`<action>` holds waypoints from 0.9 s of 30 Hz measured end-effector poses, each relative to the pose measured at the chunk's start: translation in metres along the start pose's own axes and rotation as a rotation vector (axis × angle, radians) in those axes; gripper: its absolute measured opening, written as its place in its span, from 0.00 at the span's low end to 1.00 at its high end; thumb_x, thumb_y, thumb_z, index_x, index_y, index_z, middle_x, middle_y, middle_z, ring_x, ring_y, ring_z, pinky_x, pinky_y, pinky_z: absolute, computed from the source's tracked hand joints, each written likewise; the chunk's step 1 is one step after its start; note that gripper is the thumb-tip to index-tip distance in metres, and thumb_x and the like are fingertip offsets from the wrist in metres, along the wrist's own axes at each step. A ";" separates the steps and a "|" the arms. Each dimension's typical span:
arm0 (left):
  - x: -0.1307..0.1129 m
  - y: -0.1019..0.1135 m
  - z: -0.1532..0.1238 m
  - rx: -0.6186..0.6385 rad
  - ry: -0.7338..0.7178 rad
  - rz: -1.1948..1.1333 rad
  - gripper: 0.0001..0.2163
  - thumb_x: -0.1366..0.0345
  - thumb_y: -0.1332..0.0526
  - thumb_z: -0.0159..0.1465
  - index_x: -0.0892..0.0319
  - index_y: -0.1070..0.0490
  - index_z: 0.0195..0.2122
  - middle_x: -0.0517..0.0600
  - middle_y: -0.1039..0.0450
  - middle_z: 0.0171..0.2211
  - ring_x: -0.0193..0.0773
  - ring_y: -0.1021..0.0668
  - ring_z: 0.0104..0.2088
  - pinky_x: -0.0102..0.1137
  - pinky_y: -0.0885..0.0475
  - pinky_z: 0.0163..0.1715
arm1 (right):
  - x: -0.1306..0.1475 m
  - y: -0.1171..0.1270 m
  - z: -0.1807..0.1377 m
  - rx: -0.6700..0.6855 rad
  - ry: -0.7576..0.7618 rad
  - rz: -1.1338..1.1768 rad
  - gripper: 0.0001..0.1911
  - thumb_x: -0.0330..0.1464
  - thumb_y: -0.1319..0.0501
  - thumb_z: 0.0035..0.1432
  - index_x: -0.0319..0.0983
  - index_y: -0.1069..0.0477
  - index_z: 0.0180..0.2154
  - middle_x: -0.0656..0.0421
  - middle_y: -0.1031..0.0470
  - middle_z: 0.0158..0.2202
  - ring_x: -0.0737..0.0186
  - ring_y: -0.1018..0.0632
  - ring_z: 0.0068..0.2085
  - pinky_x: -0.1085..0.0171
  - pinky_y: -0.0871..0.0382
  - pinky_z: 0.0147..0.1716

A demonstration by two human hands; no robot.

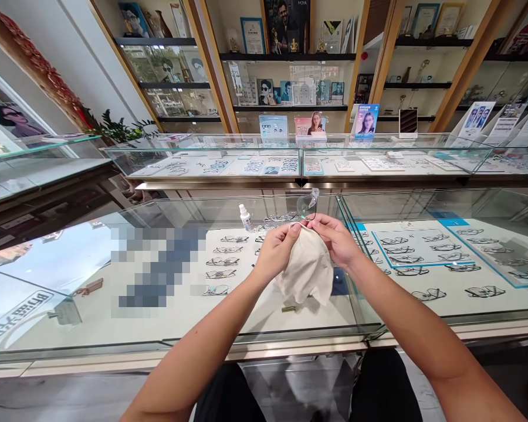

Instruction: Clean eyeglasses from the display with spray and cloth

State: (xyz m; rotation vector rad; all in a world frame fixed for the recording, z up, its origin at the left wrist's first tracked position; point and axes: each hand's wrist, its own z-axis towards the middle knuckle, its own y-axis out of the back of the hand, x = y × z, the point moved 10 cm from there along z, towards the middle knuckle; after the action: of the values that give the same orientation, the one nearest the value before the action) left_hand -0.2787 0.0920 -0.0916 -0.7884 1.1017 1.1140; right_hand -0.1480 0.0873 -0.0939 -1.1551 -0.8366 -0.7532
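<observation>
Both of my hands are raised over the glass counter and close together. My left hand (278, 249) is closed, its thumb and fingers pinching the top of a cream cleaning cloth (308, 269) that hangs down loosely. My right hand (335, 237) is closed at the cloth's other side, with a pair of eyeglasses (307, 205) at its fingertips. One clear lens and a dark temple stick up above the cloth; the rest of the frame is hidden by cloth and fingers. A small white spray bottle (245, 219) stands on the counter, left of and beyond my hands.
Rows of eyeglasses (221, 261) lie inside the glass counter (264, 337), with more on the right in blue-edged trays (422, 249). A small greenish bar (288, 309) shows below the cloth. Another display case (301, 167) and shelves (288, 57) stand beyond.
</observation>
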 end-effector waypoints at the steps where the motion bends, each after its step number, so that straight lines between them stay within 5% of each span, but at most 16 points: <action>1: -0.002 0.003 0.000 -0.019 -0.016 0.008 0.30 0.31 0.32 0.64 0.58 0.24 0.31 0.48 0.25 0.30 0.37 0.29 0.32 0.31 0.34 0.33 | 0.002 0.000 0.000 0.011 0.019 -0.028 0.19 0.47 0.16 0.47 0.42 0.16 0.30 0.58 0.17 0.41 0.61 0.21 0.40 0.64 0.25 0.43; 10: -0.011 0.013 -0.003 -0.099 -0.032 0.047 0.30 0.33 0.31 0.65 0.58 0.29 0.26 0.44 0.36 0.25 0.34 0.37 0.28 0.30 0.40 0.29 | 0.007 -0.013 -0.003 0.190 0.072 -0.236 0.17 0.47 0.20 0.55 0.42 0.17 0.28 0.59 0.27 0.41 0.59 0.26 0.45 0.62 0.30 0.47; 18: 0.007 -0.009 -0.003 0.066 0.099 -0.144 0.29 0.34 0.25 0.59 0.59 0.24 0.32 0.46 0.27 0.27 0.35 0.29 0.29 0.30 0.34 0.31 | 0.008 0.007 0.000 -0.015 0.028 -0.014 0.20 0.47 0.15 0.46 0.42 0.17 0.30 0.59 0.23 0.43 0.64 0.26 0.39 0.66 0.29 0.38; 27: 0.021 -0.033 -0.013 0.145 0.258 -0.384 0.26 0.41 0.19 0.55 0.60 0.20 0.36 0.49 0.20 0.30 0.37 0.22 0.30 0.30 0.28 0.34 | -0.007 0.010 0.004 -0.058 0.023 0.027 0.22 0.48 0.14 0.45 0.44 0.19 0.31 0.61 0.18 0.38 0.63 0.23 0.37 0.65 0.27 0.39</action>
State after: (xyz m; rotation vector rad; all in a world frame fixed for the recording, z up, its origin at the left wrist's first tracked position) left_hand -0.2492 0.0771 -0.1169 -0.9976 1.1688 0.6144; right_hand -0.1436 0.0939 -0.1040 -1.2057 -0.7829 -0.7710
